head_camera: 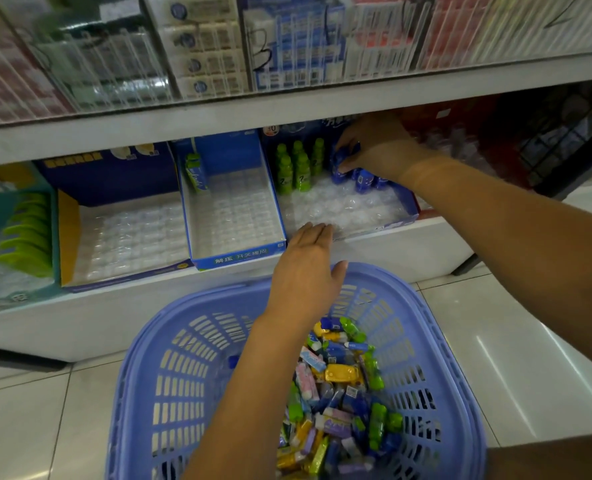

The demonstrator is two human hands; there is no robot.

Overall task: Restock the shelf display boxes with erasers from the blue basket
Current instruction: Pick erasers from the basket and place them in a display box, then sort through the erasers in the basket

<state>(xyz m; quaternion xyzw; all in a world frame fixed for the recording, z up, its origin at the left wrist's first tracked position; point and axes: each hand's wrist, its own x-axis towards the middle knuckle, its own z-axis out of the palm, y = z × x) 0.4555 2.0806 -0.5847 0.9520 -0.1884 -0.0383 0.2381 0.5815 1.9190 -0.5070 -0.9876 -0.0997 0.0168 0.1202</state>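
Below you the blue basket (170, 358) waits; your left hand (305, 268) lies flat and empty, while your right hand (374, 147), fingers (348, 166) pinching a blue eraser (343, 161), could topple the standing blue erasers (365, 180) beside it.

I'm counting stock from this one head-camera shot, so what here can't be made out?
- Blue bottle erasers: the right hand covers part of the group, so no count.
- Blue basket: its near rim is cut off by the bottom edge, and the left hand and forearm hide part of the pile.
- Upper shelf packs: labels blurred behind clear dividers.
- Green items far left: blurred and unidentifiable.
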